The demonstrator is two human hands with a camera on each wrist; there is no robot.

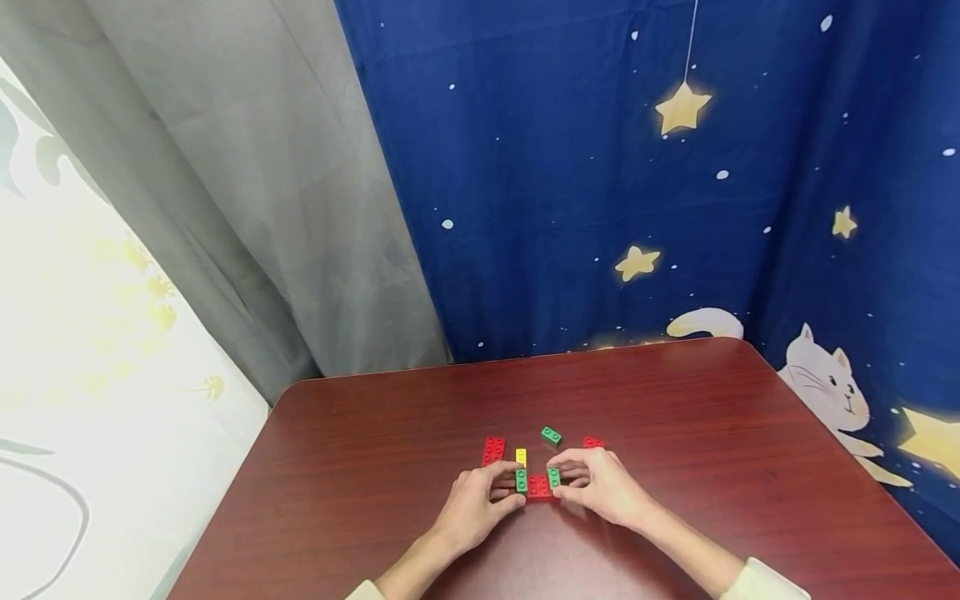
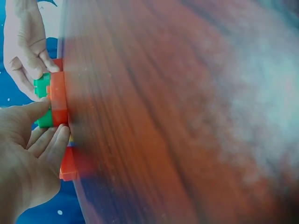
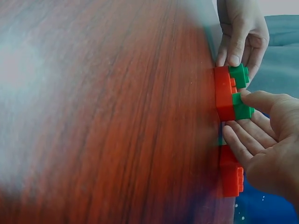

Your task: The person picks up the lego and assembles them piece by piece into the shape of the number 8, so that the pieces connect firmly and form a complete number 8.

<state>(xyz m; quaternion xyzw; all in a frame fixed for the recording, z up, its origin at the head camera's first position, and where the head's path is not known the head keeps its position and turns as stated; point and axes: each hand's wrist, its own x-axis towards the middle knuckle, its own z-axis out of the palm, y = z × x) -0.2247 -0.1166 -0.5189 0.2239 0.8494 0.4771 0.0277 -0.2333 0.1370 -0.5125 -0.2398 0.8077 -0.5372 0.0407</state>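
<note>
A red brick (image 1: 538,487) lies on the table with a green brick (image 1: 521,481) on its left end and another green brick (image 1: 554,477) on its right end; bare red studs show between them. The left hand (image 1: 476,505) pinches the left green brick between thumb and fingers. On the other side the right hand (image 1: 604,487) pinches the right green brick the same way. In the right wrist view both green bricks (image 3: 238,75) sit on top of the red brick (image 3: 224,95), and the right hand (image 3: 275,140) touches its near end.
Behind the hands lie a red brick (image 1: 493,451) at left, a yellow brick (image 1: 521,456), a loose green brick (image 1: 551,436) and a red brick (image 1: 593,442) partly hidden by the right hand. The brown table (image 1: 360,467) reaches back to the curtains.
</note>
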